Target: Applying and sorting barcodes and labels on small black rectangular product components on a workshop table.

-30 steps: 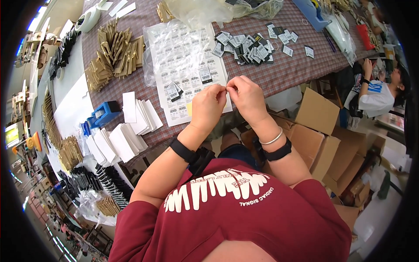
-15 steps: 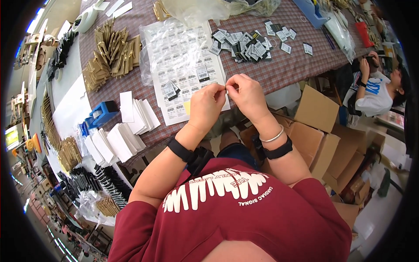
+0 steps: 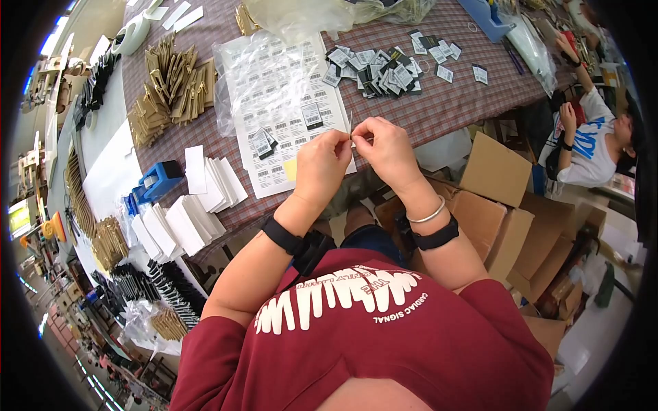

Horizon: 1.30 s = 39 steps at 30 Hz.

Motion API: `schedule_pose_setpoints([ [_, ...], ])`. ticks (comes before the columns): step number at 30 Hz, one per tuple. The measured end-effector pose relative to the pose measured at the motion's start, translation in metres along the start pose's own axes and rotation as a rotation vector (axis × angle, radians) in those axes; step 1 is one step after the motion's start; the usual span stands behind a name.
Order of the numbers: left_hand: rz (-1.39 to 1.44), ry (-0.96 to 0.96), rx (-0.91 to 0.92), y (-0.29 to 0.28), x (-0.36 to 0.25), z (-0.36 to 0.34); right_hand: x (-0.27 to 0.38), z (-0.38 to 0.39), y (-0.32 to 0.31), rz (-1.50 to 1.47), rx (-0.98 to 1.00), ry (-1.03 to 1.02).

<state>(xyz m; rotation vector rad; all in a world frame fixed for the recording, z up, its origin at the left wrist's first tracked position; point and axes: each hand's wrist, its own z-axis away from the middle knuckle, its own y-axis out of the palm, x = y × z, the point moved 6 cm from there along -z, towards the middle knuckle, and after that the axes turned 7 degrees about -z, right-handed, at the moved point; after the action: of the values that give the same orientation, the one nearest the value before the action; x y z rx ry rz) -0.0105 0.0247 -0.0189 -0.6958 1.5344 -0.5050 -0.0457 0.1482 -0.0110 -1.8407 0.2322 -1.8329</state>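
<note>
My left hand (image 3: 322, 163) and my right hand (image 3: 388, 152) meet at the fingertips just above the near edge of the table. Both are closed in a pinch. Between them a thin pale sliver (image 3: 351, 120) sticks up, seen edge-on, so its kind is unclear. Beneath and beyond my hands lies a white sheet of barcode stickers (image 3: 274, 181), partly covered by clear plastic film (image 3: 264, 75). On that sheet rest a black-and-white tag (image 3: 312, 115) and a small overlapping group of tags (image 3: 263, 144). A loose pile of similar tags (image 3: 387, 75) spreads out farther right.
Bundled gold-coloured zipper pieces (image 3: 171, 89) stand at the far left of the checked tablecloth (image 3: 473, 103). Nearer are a blue tape dispenser (image 3: 159, 181) and stacks of white cards (image 3: 181, 222). Open cardboard boxes (image 3: 495, 171) sit below on the right. Another person (image 3: 589, 140) is at the right.
The pale sliver now rises above my pinched fingertips, which have barely moved. The other person at the right has raised an arm toward the table. The view has shifted slightly.
</note>
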Motion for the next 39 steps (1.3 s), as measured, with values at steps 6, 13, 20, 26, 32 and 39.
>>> schedule_pose_setpoints([
  [6,-0.045,0.110,-0.026,-0.001,-0.011,0.001,-0.001,0.000,-0.003,0.023,0.016,-0.038],
  [13,-0.109,0.172,0.001,0.001,-0.019,0.000,0.001,0.002,-0.004,0.157,-0.047,-0.021],
  [20,0.077,-0.004,0.036,0.007,-0.005,-0.004,-0.010,0.000,-0.011,-0.054,0.013,0.048],
  [26,-0.048,0.095,0.023,0.009,-0.013,-0.002,-0.007,0.001,-0.011,0.112,0.011,0.067],
  [32,-0.075,0.149,0.015,0.004,-0.024,-0.005,0.000,0.000,-0.014,0.099,-0.092,-0.001],
  [39,0.088,-0.027,0.062,0.013,-0.010,-0.020,-0.009,-0.014,-0.021,-0.121,-0.036,-0.042],
])
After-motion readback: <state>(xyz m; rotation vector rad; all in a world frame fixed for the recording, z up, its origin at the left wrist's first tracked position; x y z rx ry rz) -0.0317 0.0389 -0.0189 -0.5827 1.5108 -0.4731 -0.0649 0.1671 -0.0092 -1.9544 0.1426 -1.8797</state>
